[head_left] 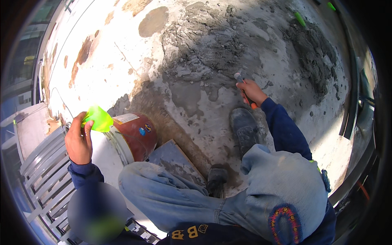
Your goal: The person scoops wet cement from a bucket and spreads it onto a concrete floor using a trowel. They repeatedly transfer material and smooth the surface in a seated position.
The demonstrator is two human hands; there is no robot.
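Observation:
My left hand (79, 136) grips a bright yellow-green, thin-looking plastic piece (98, 119) beside a red-brown bucket (143, 139) with a pale rim. My right hand (252, 92) is closed around a slim tool (239, 76) with an orange-and-black handle and a pale tip I cannot make out clearly. The tool is over the floor at the lower edge of a rough patch of wet grey mortar (196, 45). My dark boot (243, 126) rests on the floor just below that hand.
A darker mortar heap (310, 53) lies at right, with small green objects (300, 19) near it. A board (169, 159) lies by the bucket. White slatted metal (41, 171) runs along the left; dark rails (349, 118) edge the right. Sunlit, stained floor (94, 36) spreads across the upper left.

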